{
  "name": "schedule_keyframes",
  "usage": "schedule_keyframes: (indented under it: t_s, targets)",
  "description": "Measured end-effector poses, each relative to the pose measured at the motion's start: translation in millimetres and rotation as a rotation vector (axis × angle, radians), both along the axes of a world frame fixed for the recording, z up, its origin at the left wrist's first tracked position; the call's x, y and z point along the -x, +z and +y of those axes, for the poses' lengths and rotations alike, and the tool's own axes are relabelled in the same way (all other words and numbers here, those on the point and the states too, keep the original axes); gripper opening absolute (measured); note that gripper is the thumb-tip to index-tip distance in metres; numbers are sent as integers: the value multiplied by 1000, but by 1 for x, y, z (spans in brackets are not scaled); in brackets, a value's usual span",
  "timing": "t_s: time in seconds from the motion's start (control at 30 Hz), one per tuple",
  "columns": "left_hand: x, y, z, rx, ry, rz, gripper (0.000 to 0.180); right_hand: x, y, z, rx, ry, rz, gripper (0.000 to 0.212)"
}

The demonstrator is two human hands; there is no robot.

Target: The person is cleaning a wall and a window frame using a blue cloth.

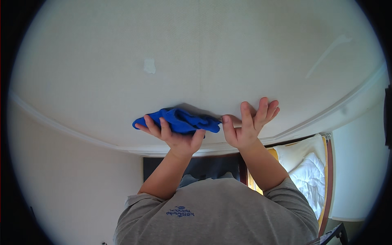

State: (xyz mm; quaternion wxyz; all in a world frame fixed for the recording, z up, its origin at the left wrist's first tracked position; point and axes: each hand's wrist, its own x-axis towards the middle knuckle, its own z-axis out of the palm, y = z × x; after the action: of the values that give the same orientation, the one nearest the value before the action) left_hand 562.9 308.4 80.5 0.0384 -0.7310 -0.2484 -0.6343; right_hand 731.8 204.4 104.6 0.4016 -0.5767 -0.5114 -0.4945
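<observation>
Overhead, a broad off-white textured ceiling (196, 53) fills most of what we see, edged by a pale curved moulding (61, 126) where it meets the walls, and marked by a small lighter patch (149, 65). We hold both arms raised toward it, our grey short-sleeved shirt (216, 212) filling the lower edge.

Our left hand (175, 134) presses a crumpled bright blue cloth (181, 120) against the ceiling, just above the moulding. Its fingers (153, 126) are spread along the underside of the cloth, with the thumb closing on the cloth's near edge, so the cloth sits clamped between hand and ceiling.

Our right hand (245, 128) is just beside the cloth, the thumb close to the cloth's right end. Its fingers (263, 110) are apart and extended, holding nothing; whether the fingertips touch the ceiling we cannot tell.

Lower right, we see a bed with a white quilted duvet (310, 179) and a white pillow (298, 153), framed by a wooden edge (328, 179). A dark panel (212, 167) lies between our forearms.
</observation>
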Motion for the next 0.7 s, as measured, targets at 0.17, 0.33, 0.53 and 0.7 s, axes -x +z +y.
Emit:
schedule_keyframes:
  t_s: [0.17, 0.33, 0.53, 0.7]
  targets:
    - [-37, 15, -22, -100, 25, -77, 82, -62, 22, -38, -130, 83, 100, 53]
    - [-44, 3, -14, -118, 131, -75, 85, -68, 19, -37, -55, 16, -112, 57]
    - [-47, 6, -32, -46, 254, 97, 95, -62, 29, -35, -6, 63, -124, 59]
    - [-79, -3, -55, -101, 252, 184, 96, -62, 30, -40, 16, 108, -90, 58]
